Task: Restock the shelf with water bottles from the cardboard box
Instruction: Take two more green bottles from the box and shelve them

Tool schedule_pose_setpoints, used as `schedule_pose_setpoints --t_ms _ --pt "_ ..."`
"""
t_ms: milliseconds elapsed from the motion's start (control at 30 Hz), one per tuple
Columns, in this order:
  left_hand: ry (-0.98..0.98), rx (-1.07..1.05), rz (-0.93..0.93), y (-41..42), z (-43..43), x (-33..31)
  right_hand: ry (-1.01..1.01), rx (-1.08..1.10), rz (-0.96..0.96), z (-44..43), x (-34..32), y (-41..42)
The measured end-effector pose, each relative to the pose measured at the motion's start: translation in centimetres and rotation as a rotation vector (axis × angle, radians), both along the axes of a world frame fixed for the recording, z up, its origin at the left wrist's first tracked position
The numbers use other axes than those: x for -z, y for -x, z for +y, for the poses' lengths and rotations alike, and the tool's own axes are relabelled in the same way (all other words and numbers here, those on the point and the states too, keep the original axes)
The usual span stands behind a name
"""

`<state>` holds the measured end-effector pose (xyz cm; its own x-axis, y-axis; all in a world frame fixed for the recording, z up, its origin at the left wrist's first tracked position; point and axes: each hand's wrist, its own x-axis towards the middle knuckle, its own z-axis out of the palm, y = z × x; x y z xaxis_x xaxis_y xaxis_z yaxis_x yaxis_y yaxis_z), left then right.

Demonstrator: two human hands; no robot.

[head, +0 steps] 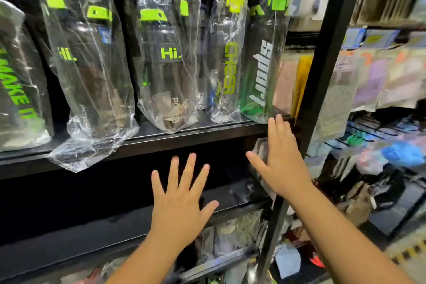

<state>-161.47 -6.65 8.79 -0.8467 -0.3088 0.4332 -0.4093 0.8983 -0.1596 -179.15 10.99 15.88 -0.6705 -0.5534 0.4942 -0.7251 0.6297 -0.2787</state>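
**Q.** What does the head view show, and which step is in hand?

**A.** A black shelf [196, 130] carrying a row of dark water bottles in clear plastic sleeves; from the person's left, a "MAKE IT" bottle [17, 90], two "Hi." bottles [78, 60] [164, 60], a "CHEER" bottle [227, 60] and a "sport" bottle [262, 64]; the "sport" bottle stands last, just beside the black upright post [322, 71]. The left hand [179, 203] is spread flat, fingers apart, grasping nothing, in front of the dark tier below; the right hand [282, 159] is likewise released, its fingertips [277, 120] at the shelf lip just under the "sport" bottle; whether they touch the lip cannot be told. Judged from this, a placement on the row is finished, and both hands are free.

**Q.** Where is the cardboard box?

**A.** Out of frame; no loose bottle is visible in either hand or below.

**Q.** What does the next move call for?

**A.** Probably a turn away from the shelf to the box; then a firm wrap around a bottle's body, since the loose sleeve is likely to slip; then a gap in the row, the widest lying between the two "Hi." bottles.
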Motion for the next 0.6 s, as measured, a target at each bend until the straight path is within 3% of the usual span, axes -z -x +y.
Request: schedule_pose_setpoints --t_ms 333,600 --pt "-0.138 0.171 -0.145 -6.7 -2.5 7.8 -0.48 0.318 -0.349 6.9 13.2 -11.6" --pt "-0.198 0.426 -0.309 -12.1 2.2 13.5 -0.625 0.633 -0.619 17.2 22.1 -27.2"
